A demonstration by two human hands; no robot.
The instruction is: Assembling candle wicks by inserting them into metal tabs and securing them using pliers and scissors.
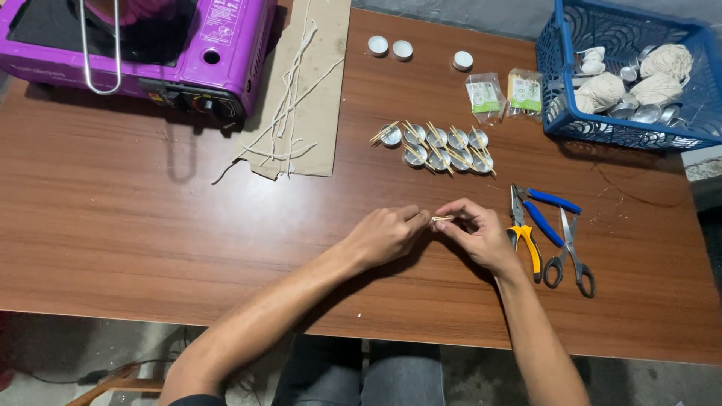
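Hands are meeting mid-worktop: left hand and right hand are pinching a small wooden stick together. Nine tin cups already carry sticks; more cups are waiting in the blue basket.

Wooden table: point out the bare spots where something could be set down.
Bare wood lies left of the left hand, below the purple stove and cardboard sheet. Crowded: tealight cups, pliers, scissors, blue basket.

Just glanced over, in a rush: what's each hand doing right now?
Left hand: closed, pinching one end of the small sticks.
Right hand: closed, pinching the other end.
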